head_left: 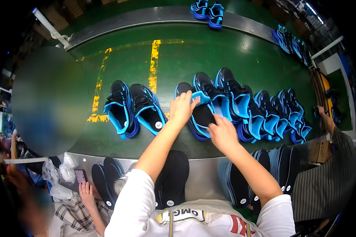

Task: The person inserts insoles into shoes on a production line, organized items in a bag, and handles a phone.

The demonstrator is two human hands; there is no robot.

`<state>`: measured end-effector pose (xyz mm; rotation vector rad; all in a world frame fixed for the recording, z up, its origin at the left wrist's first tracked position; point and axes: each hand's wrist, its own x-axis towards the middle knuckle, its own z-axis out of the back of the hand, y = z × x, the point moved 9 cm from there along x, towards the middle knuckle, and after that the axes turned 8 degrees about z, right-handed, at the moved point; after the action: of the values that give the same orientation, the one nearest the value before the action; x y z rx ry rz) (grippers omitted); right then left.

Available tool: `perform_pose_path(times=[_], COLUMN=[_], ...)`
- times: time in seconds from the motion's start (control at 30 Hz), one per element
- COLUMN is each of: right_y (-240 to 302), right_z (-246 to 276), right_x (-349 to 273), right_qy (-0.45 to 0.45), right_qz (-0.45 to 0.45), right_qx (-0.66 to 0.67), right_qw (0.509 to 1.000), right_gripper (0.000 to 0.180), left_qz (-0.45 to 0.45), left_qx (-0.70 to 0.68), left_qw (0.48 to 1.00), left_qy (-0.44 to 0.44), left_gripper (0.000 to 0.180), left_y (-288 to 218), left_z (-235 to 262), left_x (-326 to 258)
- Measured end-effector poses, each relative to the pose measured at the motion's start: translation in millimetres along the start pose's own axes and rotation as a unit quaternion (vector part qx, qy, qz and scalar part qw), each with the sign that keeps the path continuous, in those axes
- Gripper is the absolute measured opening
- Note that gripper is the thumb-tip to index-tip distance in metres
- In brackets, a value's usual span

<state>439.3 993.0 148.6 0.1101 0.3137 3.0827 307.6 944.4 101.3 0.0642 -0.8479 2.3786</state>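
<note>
Left hand (182, 107): fingers clamped on the blue tongue of a black-and-blue shoe (198, 114), pulling it up and toward the far side.
Right hand (222, 133): fingers together, tips pressed down into the shoe's opening; whether they pinch an insole I cannot tell.
Shoe position: on the green conveyor belt (194, 55), near edge, first of a tight row (265, 112) running right.
Neighbours: a finished pair (134, 108) just left, white sticker visible inside.
Supply: black insoles (172, 177) stacked on the metal ledge near the body.
Technique (judgement): hold the tongue wide, seat the heel flat, smooth toward the toe, avoid creasing.
</note>
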Motion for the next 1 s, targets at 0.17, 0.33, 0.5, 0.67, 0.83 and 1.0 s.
perform_pose_path(times=[0.17, 0.33, 0.5, 0.67, 0.83, 1.0], right_y=[-11, -22, -26, 17, 197, 362], right_z=[70, 12, 11, 55, 71, 59], right_x=[-101, -265, -278, -154, -37, 0], right_qy=[-0.065, 0.110, 0.164, 0.119, 0.075, 0.103], right_qz=[-0.059, -0.229, -0.203, -0.023, 0.277, 0.419], right_qx=[0.095, 0.095, 0.057, 0.088, 0.247, 0.351], right_qw=[0.992, 0.963, 0.964, 0.989, 0.925, 0.831], right_gripper=[0.026, 0.046, 0.048, 0.038, 0.034, 0.020], left_qz=[0.065, 0.113, 0.120, 0.191, 0.138, 0.195], left_qx=[0.011, -0.227, -0.172, 0.015, 0.063, -0.024], left_qw=[0.998, 0.967, 0.974, 0.978, 0.971, 0.966], left_qy=[0.021, -0.012, -0.084, -0.078, -0.185, -0.169], left_gripper=[0.038, 0.031, 0.011, 0.005, 0.015, 0.021], left_y=[24, -3, -1, 53, 50, 95], left_z=[3, 91, 214, 225, 228, 210], left_x=[0, -23, -137, -270, -303, -287])
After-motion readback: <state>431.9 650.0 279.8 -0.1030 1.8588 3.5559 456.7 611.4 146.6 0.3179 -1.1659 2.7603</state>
